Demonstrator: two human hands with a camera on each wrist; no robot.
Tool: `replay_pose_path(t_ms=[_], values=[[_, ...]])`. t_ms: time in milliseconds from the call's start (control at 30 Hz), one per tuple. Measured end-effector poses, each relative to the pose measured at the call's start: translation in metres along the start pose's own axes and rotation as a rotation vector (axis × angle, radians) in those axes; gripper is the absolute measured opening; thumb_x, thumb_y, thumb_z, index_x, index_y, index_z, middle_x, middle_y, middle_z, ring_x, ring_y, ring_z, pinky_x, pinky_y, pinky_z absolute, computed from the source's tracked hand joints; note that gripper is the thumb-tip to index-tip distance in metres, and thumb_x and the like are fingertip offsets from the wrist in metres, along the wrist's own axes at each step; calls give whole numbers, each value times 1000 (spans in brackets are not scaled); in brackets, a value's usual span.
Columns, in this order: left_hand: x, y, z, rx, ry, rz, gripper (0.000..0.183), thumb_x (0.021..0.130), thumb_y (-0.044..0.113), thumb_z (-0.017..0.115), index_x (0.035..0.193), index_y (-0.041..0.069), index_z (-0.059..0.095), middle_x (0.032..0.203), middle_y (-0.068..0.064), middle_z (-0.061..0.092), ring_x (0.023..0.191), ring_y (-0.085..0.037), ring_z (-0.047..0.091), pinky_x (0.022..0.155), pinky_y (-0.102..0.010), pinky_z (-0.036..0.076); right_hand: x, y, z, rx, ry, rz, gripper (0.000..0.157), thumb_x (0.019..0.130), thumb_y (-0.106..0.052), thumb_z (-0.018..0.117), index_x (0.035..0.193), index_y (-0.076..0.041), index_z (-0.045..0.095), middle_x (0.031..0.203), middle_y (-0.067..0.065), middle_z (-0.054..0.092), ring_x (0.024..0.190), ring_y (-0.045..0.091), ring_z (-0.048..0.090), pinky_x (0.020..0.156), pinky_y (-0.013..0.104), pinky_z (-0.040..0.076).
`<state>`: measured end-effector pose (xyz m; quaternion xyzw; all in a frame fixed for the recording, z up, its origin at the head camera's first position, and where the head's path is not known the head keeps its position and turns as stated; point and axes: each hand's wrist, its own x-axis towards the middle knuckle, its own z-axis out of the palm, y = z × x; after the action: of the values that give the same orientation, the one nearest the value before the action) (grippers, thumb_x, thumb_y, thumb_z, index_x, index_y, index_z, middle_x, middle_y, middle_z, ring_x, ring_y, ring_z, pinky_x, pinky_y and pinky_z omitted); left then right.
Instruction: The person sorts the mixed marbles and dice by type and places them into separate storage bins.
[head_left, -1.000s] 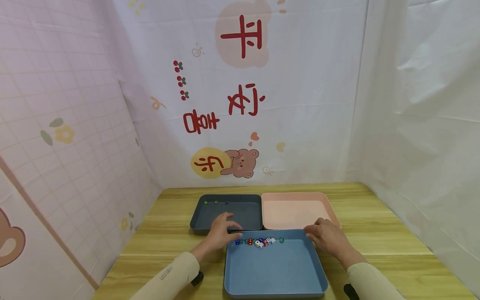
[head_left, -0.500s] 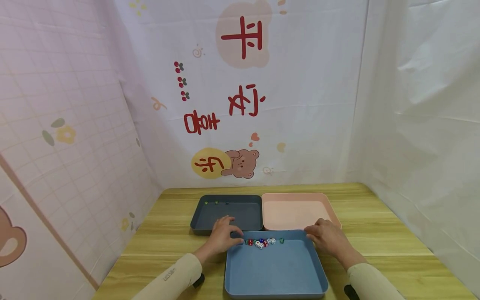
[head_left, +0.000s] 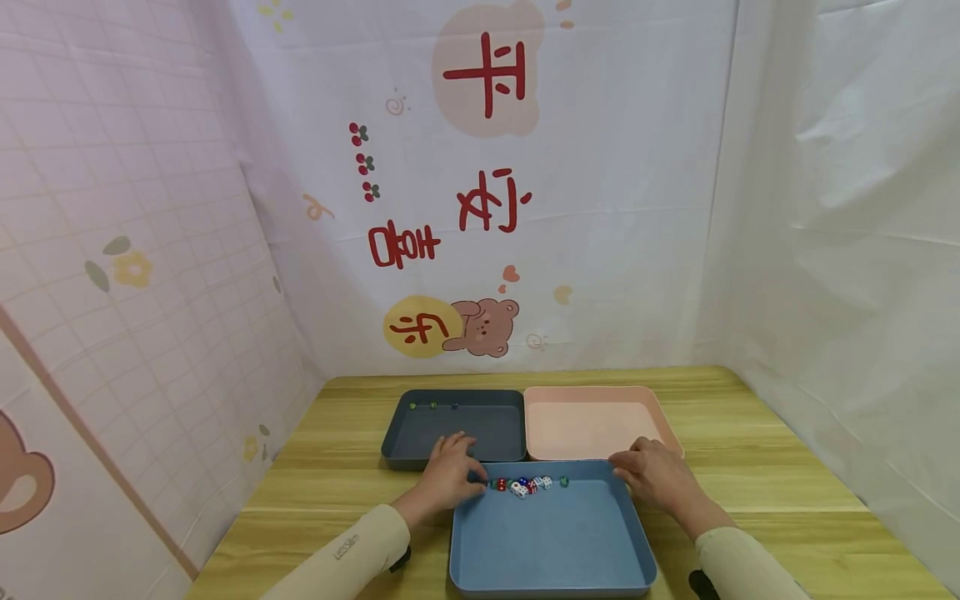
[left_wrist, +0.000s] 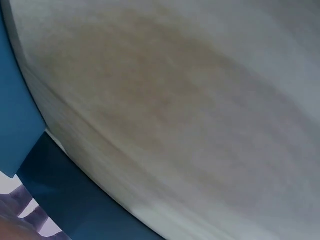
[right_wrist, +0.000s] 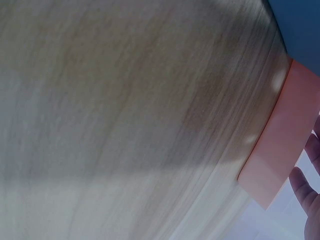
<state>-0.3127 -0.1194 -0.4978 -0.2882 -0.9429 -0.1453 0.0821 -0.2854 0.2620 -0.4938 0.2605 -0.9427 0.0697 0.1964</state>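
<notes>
My left hand [head_left: 447,475] is over the far left corner of the blue tray [head_left: 555,542]. Its thumb and index finger come close together beside a row of small pieces; whether they pinch one is hidden. The row has a red die [head_left: 502,484], white dice [head_left: 519,490], a blue die partly behind them and a green marble [head_left: 564,482] at its right end. My right hand [head_left: 654,475] stays at the tray's far right corner, fingers loosely bent near the rim, nothing visibly held. In the right wrist view, its fingers [right_wrist: 302,190] show past the pink tray [right_wrist: 280,145].
Behind the blue tray stand a dark tray [head_left: 457,437] with small marbles [head_left: 433,406] along its far side and, to its right, the pink tray. All rest on a wooden table [head_left: 300,500]. Printed white cloth [head_left: 622,208] hangs behind and at both sides.
My left hand has moved slightly right and into the blue tray's corner. Its thumb and index finger have drawn nearer, hiding a blue die at the row's left end. My right hand stays still.
</notes>
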Motion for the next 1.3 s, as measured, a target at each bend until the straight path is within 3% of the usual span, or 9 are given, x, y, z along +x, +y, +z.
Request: replay_pose_path(t_ms=[433, 833, 967, 1167, 1300], values=[[2, 3, -2, -5, -40, -22, 8, 77, 22, 85, 80, 19, 78, 132, -17, 57, 135, -40, 39, 109, -65, 27, 0, 0, 0, 3, -1, 3, 18, 88, -19, 75, 106, -17, 76, 89, 2, 60, 80, 23, 60, 66, 38, 52], [4, 1, -2, 10, -31, 30, 6, 79, 25, 82, 79, 22, 77, 128, -15, 58, 129, -35, 44, 109, -59, 30, 0, 0, 0, 7, -12, 10, 18, 88, -20, 75, 106, -17, 76, 90, 1, 61, 81, 22, 60, 67, 38, 53], [6, -1, -5, -62, -15, 29, 4, 80, 23, 81, 80, 21, 78, 130, -16, 57, 128, -36, 44, 108, -59, 31, 0, 0, 1, 11, -14, 14, 18, 89, -20, 75, 106, -17, 76, 90, 1, 61, 81, 22, 60, 67, 38, 52], [11, -3, -12, -250, 10, -39, 5, 83, 20, 81, 80, 22, 78, 134, -18, 54, 130, -39, 42, 107, -61, 31, 0, 1, 1, 11, -15, 18, 18, 89, -21, 74, 107, -17, 76, 89, 1, 61, 80, 22, 60, 67, 39, 52], [14, -5, -17, -284, 11, -83, 5, 84, 22, 81, 81, 24, 77, 136, -17, 52, 131, -39, 41, 106, -61, 33, 1, 1, 1, 8, -13, 17, 18, 89, -21, 75, 106, -17, 76, 88, 1, 61, 80, 22, 59, 67, 38, 52]])
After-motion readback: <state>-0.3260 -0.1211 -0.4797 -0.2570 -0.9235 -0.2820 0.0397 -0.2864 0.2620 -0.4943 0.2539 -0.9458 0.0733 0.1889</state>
